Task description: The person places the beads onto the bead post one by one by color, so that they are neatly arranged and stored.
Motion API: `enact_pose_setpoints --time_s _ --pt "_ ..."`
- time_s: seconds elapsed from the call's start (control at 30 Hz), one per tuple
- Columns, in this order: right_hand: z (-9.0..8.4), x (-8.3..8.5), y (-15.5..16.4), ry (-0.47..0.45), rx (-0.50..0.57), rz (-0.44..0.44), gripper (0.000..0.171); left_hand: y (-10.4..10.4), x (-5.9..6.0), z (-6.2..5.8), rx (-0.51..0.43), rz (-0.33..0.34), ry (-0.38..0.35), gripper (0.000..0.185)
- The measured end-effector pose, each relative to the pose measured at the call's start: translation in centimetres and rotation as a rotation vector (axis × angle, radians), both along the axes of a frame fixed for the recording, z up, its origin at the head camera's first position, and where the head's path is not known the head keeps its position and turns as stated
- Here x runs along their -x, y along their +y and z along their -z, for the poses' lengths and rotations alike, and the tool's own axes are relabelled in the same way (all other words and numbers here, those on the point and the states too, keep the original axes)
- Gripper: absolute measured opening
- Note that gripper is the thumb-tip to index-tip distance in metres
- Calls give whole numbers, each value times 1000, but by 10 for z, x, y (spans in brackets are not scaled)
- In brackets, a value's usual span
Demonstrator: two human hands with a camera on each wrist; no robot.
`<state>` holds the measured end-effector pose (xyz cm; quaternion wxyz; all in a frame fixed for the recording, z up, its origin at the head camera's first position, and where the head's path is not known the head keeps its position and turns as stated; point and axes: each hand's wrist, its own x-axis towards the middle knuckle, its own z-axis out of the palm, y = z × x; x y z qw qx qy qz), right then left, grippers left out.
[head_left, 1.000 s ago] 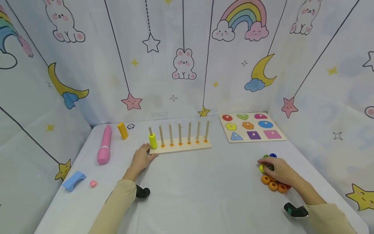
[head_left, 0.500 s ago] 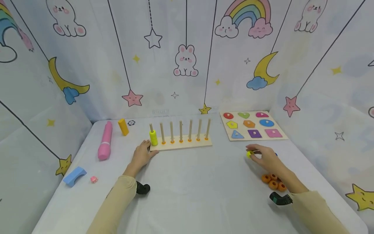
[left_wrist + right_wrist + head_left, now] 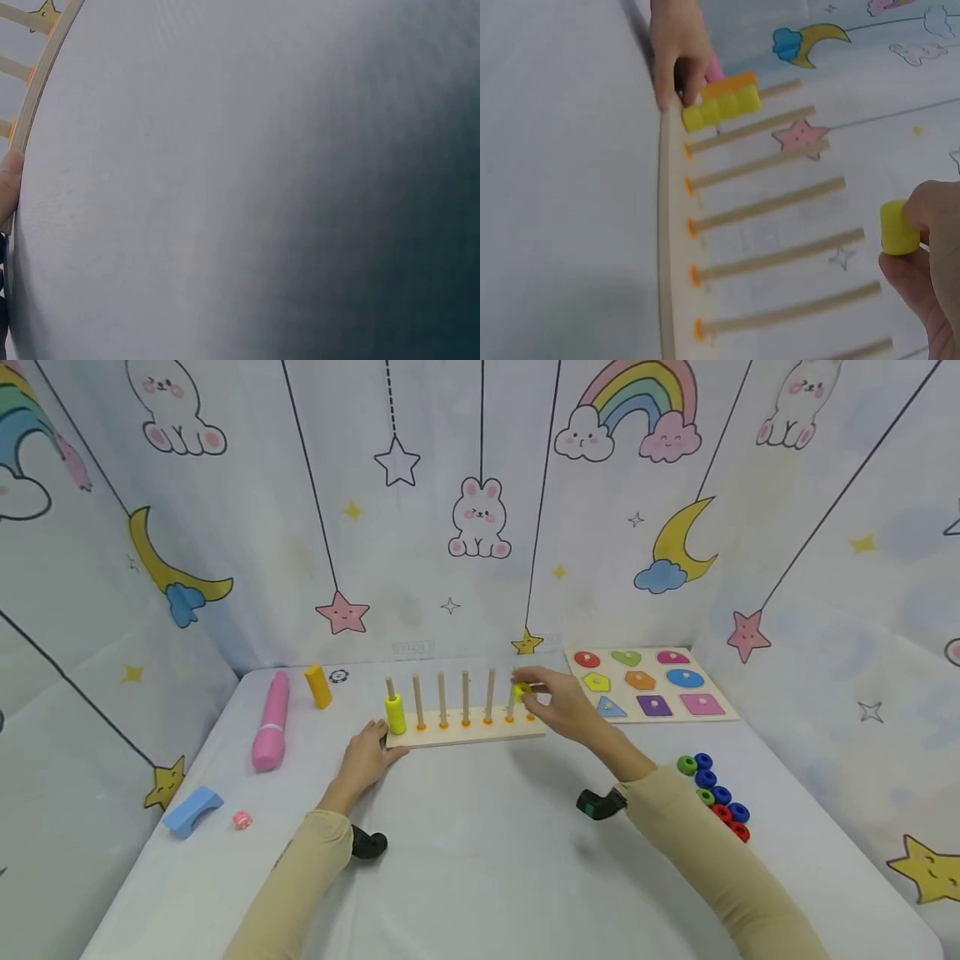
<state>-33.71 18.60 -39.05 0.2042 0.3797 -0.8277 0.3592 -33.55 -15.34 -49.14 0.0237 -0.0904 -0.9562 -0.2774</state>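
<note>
A wooden peg rack (image 3: 465,733) with a row of upright pegs stands toward the back of the table. Its leftmost peg carries a stack of yellow beads (image 3: 395,716); the other pegs show no beads. At the rack's left end my left hand (image 3: 363,762) grips the base, thumb along the front edge, as the right wrist view also shows. Between thumb and fingers my right hand (image 3: 561,703) pinches a yellow bead (image 3: 898,227). That hand is raised near the pegs at the rack's right end, partly hiding them. In the left wrist view only a thumb (image 3: 10,184) shows against the base.
Green, blue and red beads (image 3: 705,778) lie in a group at the right, beside my right sleeve. Behind them is a shape puzzle board (image 3: 652,702). At the left lie a pink bottle-shaped object (image 3: 270,727), an orange block (image 3: 318,687), a blue arch block (image 3: 192,812) and a small pink piece (image 3: 242,819).
My right hand has picked a yellow bead from the group at the right and carried it left to the rack. The orange beads are now hidden by the right sleeve. My left hand stays put.
</note>
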Motion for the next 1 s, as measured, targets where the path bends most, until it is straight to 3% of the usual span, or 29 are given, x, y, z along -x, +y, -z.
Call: enact_pose_setpoints --time_s 0.2,0.47,0.83,1.0 --pt "-7 27 -84 -7 15 -74 30 -5 1 1 -1 -8 16 71" --pt "-14 44 -165 -49 -80 -121 31 -3 3 7 -34 -10 30 70" --pt "-6 55 -185 -101 -189 -64 34 5 3 6 -43 -15 43 72" --pt "-3 51 -181 -80 -160 -33 34 -2 3 8 -47 -17 60 72"
